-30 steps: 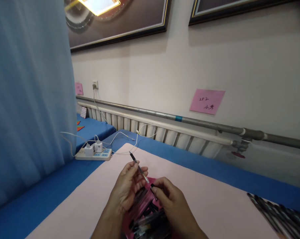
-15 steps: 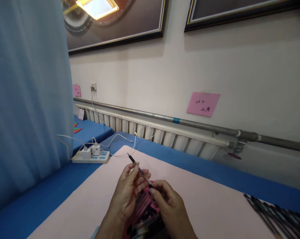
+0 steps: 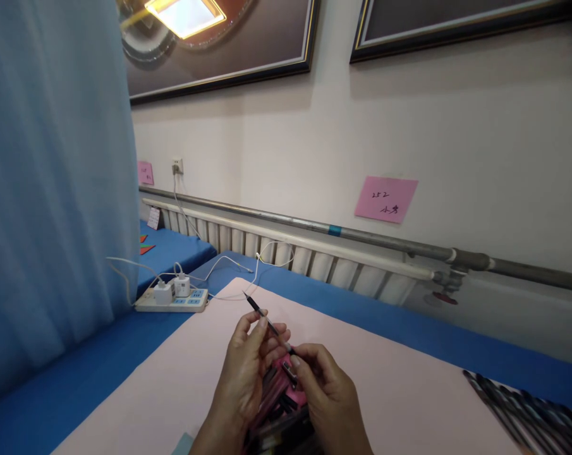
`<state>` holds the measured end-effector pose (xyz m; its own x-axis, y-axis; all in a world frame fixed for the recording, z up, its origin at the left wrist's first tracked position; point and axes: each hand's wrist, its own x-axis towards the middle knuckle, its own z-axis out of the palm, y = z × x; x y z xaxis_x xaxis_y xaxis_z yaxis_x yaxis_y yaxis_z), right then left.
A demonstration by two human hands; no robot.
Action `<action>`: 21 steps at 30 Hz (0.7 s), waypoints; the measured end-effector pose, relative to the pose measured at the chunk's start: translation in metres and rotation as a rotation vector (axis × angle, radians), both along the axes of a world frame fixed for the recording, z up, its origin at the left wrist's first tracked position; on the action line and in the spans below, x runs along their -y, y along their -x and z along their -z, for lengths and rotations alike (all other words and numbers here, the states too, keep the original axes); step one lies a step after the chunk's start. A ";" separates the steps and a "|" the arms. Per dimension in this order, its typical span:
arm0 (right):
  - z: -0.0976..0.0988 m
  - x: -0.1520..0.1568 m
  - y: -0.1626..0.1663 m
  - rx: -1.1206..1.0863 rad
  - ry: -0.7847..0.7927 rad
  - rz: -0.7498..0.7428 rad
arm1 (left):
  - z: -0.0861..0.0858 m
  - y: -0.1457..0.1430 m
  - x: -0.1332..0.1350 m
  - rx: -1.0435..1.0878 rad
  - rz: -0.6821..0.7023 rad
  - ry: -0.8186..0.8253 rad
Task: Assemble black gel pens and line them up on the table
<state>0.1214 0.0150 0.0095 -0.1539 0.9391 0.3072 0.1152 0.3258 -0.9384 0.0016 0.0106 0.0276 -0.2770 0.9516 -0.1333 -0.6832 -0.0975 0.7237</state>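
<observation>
A slim pen point(image 3: 252, 301) with a black front part and a clear barrel slants up to the left, its bare tip pointing away from me. My left hand point(image 3: 241, 373) pinches it between thumb and forefinger behind the black part, the other fingers loosely curled beneath. At the rear end, my right hand point(image 3: 330, 392) closes thumb and fingers on the same pen. A small dark piece point(image 3: 289, 374) shows just below the right fingertips; whether they touch it I cannot tell. Under my hands lies a pink container point(image 3: 295, 397) with several dark pen parts point(image 3: 273, 404), partly hidden by my wrists.
Pink paper point(image 3: 181, 373) covers much of the blue table point(image 3: 96, 373). Several dark pens point(image 3: 517, 404) lie in a row at the right. A power strip point(image 3: 172, 306) with white chargers and cables stands at the left, near a blue curtain point(image 3: 53, 189). A radiator point(image 3: 304, 259) runs behind.
Both hands and the pen have shifted very slightly to the right. The small dark piece below my right fingertips shows more clearly. Both hands keep their hold on the pen.
</observation>
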 end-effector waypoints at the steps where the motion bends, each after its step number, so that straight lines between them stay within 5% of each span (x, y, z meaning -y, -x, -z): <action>1: 0.001 0.000 -0.001 0.014 -0.014 0.013 | 0.000 -0.001 0.000 0.003 -0.004 -0.002; 8: 0.004 -0.002 -0.007 0.138 -0.132 0.067 | 0.000 -0.009 0.003 0.027 -0.005 0.022; 17: -0.001 -0.006 -0.005 -0.156 0.197 -0.039 | 0.000 -0.012 0.000 0.048 -0.041 0.011; 21: -0.001 -0.004 -0.002 -0.134 0.141 -0.025 | 0.002 -0.010 -0.001 0.053 -0.040 0.011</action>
<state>0.1236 0.0189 0.0108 -0.1443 0.9707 0.1920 -0.0206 0.1911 -0.9814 0.0119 0.0117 0.0256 -0.3070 0.9384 -0.1588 -0.7166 -0.1181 0.6874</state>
